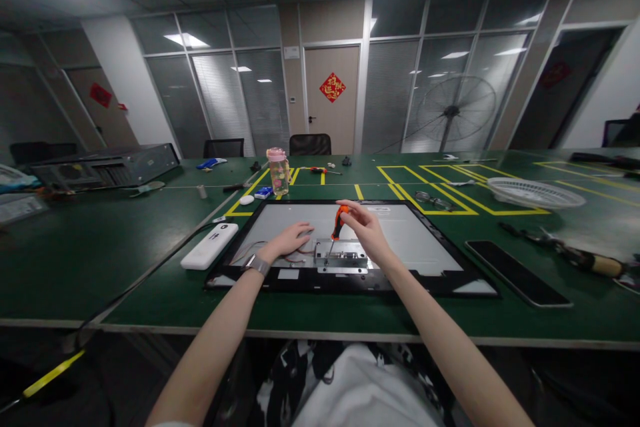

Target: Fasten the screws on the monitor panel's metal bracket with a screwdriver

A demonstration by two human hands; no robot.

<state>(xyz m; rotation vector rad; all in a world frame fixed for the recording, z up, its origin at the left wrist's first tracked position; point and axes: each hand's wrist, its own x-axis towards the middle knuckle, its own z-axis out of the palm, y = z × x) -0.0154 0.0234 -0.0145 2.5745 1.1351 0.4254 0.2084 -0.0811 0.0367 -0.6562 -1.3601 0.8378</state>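
A flat display panel (400, 233) with a black frame and pale grey back lies on the green table before me. Near its front edge sits a metal bracket plate (353, 255), with thin wires to its left. My right hand (367, 227) grips an orange and black screwdriver (339, 223), whose shaft points down at the plate's left part. The exact spot its tip meets is too small to tell. My left hand (293, 240), a watch on its wrist, lies with fingers stretched over the panel just left of the plate.
Left of the panel lies a white power bank (210, 247); to its right, a dark phone (515, 273). Behind stand a pink-lidded bottle (279, 172) and a second screwdriver (325, 171). A white basket (535, 193), glasses (433, 200) and a computer case (105, 167) also occupy the table.
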